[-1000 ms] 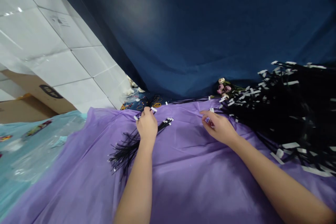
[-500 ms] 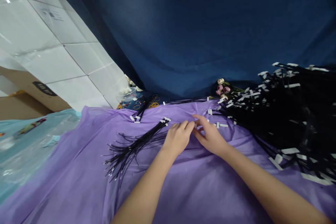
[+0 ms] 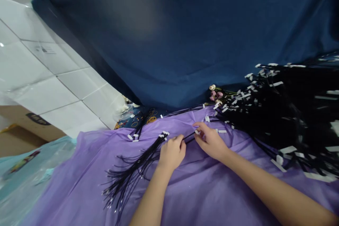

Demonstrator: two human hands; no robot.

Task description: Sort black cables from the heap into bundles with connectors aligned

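Strands, thin and black, run between the two hands above the purple cloth. Right hand: thumb and fingers pinched at the strands' end, where a white tag shows at the fingertips. Left hand: fingers curled closed over the strands' other visible stretch; exact grip under the palm cannot be told.

Bundle of similar black strands lies on the cloth just left of the left hand, tagged ends near the knuckles, loose ends fanned toward the wearer. Smaller bunch lies farther left, at the cloth's far edge, with white tags on its near end.

Large pile of black strands, many white-tagged, occupies the right side, beyond the right hand. Flowers, pink and cream, lie at its far left edge, against the blue curtain. Cardboard box stands at far left, beside a teal cloth.
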